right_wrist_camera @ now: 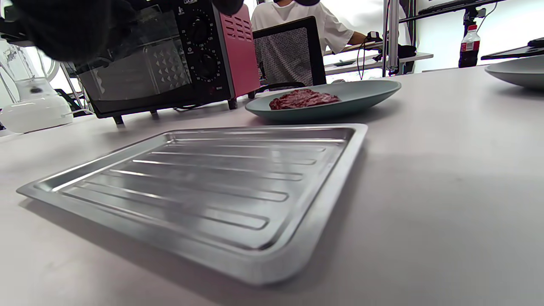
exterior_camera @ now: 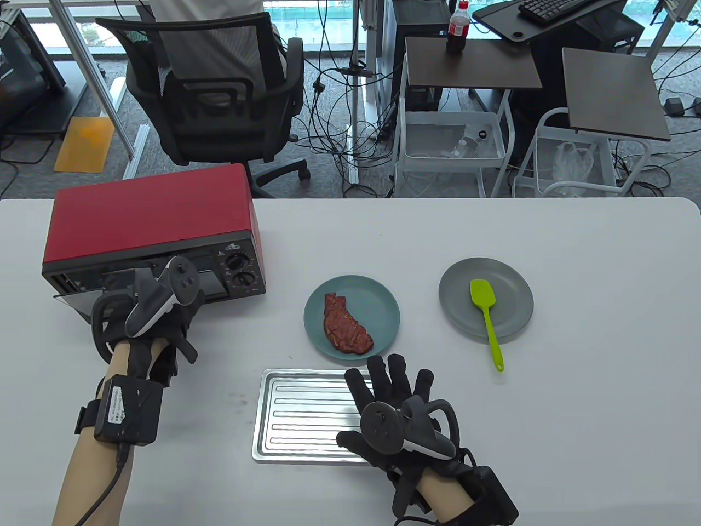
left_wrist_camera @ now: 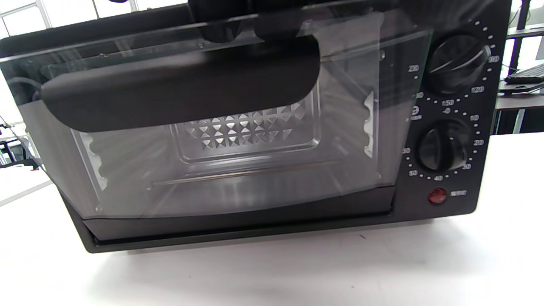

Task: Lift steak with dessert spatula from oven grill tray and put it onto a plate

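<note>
The steak lies on a teal plate in the middle of the table; it also shows in the right wrist view as the steak. A green dessert spatula rests on a grey plate to the right. The ribbed metal grill tray sits bare near the front edge. My right hand hovers over its right end with fingers spread, holding nothing. My left hand grips the oven door handle; the glass door is tilted partly open.
The red oven stands at the table's left, its knobs facing me. Behind the table are an office chair, trolleys and cables. A person in white sits beyond the chair.
</note>
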The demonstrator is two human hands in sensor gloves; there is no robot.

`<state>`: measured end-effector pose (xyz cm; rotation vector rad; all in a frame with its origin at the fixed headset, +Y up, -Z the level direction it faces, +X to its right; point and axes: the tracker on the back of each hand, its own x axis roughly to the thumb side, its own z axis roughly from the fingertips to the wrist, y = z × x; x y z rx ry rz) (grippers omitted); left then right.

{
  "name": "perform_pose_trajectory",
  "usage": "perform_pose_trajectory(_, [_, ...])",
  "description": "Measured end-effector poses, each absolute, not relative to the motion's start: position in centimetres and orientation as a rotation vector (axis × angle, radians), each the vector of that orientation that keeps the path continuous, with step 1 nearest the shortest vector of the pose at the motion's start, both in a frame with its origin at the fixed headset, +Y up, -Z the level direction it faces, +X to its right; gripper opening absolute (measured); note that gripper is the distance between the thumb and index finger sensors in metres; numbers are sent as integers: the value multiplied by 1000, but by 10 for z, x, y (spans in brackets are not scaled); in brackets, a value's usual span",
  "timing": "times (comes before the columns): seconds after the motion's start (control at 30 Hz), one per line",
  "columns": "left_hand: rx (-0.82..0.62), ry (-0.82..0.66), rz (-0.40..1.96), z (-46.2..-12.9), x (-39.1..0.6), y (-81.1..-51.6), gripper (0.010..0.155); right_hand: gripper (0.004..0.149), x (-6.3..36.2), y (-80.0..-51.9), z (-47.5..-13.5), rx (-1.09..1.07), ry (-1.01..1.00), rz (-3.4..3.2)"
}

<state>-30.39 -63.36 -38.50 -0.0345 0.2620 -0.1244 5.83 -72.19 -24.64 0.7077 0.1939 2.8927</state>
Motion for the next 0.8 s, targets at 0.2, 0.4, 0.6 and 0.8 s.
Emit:
perform_pose_trajectory(0.2, [13,263,-139,-381,-302,-634,71,95,59,-722,-247,704,197,2891])
perform_pose_trajectory(0.4, [12,262,-163,-380,-300,-636,72,94,62,-722,-249,679,206,2889])
perform_pose_trajectory(0.6, [30,258,-208,-377,-297,-641,74,94,62,-722,-249,681,205,2887])
perform_pose_trajectory(0.8, [37,256,-226,-374,-294,-646,75,94,62,-722,-249,682,199,2888])
